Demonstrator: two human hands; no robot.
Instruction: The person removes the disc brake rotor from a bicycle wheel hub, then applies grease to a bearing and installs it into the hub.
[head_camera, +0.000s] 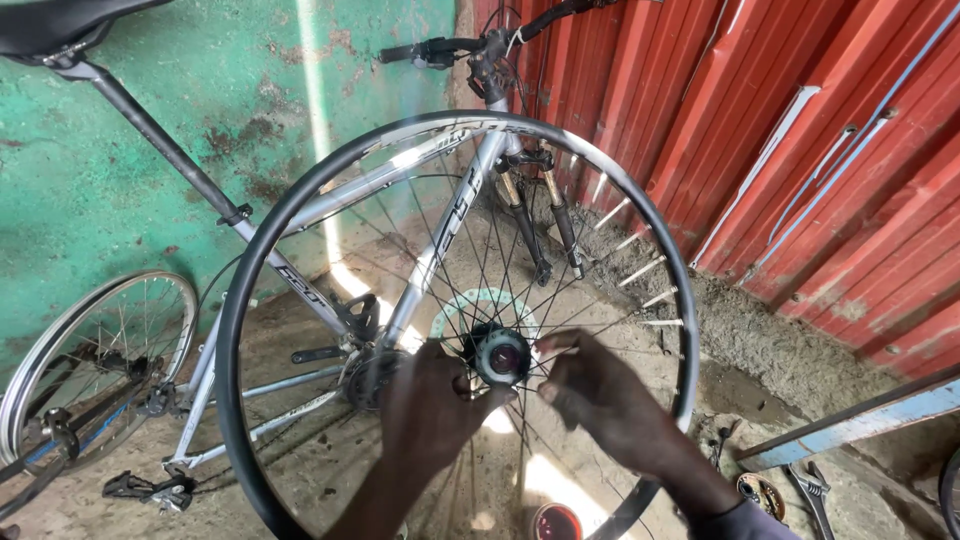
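Observation:
A bare bicycle wheel rim (262, 232) with thin spokes stands upright in front of me. Its silver hub (502, 357) sits in the middle, with a brake disc behind it. My left hand (432, 405) is on the left side of the hub, fingers curled against it. My right hand (605, 395) reaches in from the right, fingertips touching the hub's edge among the spokes. Both hands hold the wheel by the hub.
A silver bicycle frame (440, 245) without a front wheel stands behind, its fork (555, 225) off the ground and rear wheel (90, 350) at left. Green wall at left, red corrugated metal wall (800, 150) at right. A spanner (812, 490) and small tins (556, 522) lie on the concrete.

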